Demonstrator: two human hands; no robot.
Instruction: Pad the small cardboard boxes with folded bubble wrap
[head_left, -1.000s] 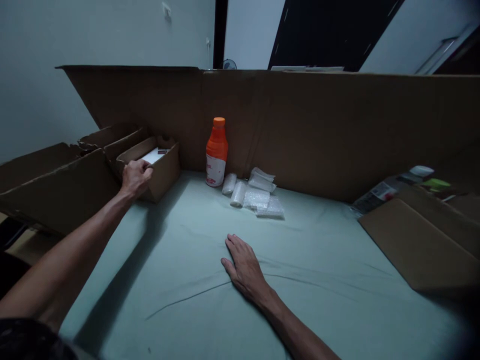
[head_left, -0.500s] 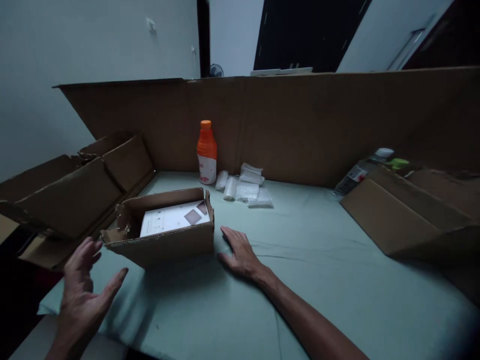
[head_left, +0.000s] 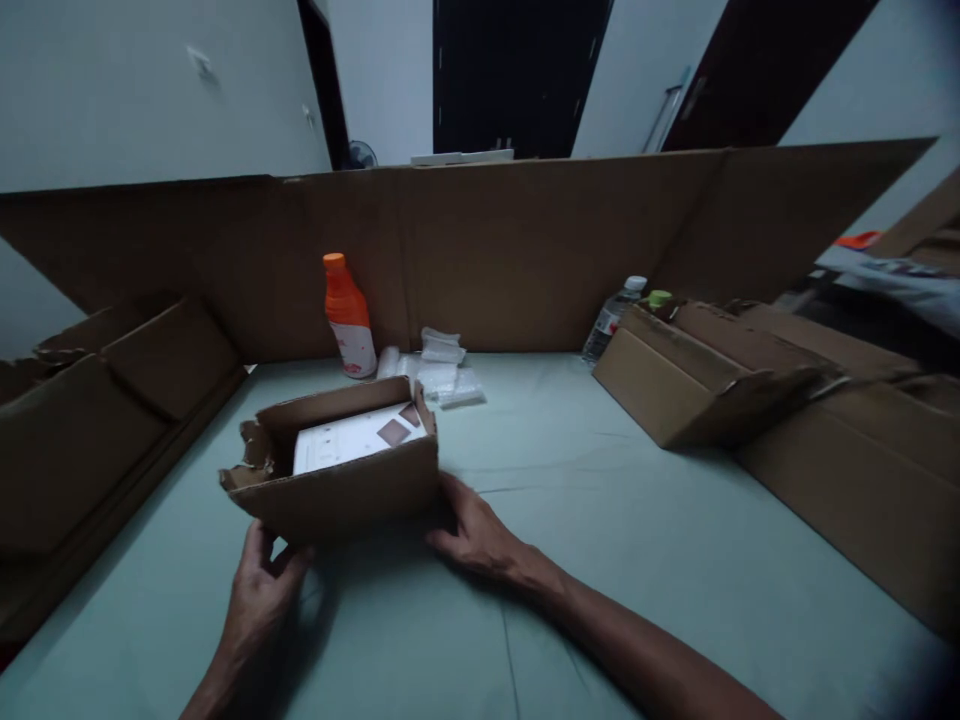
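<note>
A small open cardboard box (head_left: 345,490) with torn flaps sits on the pale green cloth (head_left: 600,570) just in front of me. A white printed sheet or booklet (head_left: 352,440) lies inside it. My left hand (head_left: 259,590) is at the box's near left corner, fingers curled up against its front face. My right hand (head_left: 472,535) rests on the cloth with its fingers pressed against the box's right corner. The box is held between the two hands.
An orange-capped bottle (head_left: 349,315) and several bubble-wrap packets (head_left: 439,370) stand by the tall cardboard wall (head_left: 525,250) at the back. Folded cardboard (head_left: 90,430) lies on the left. A larger box (head_left: 675,385) and a water bottle (head_left: 611,318) are on the right.
The small box has come from the far left to the spot in front of me. My left hand let go, swung back, and now meets the box's front; my right hand closed in on its right corner.
</note>
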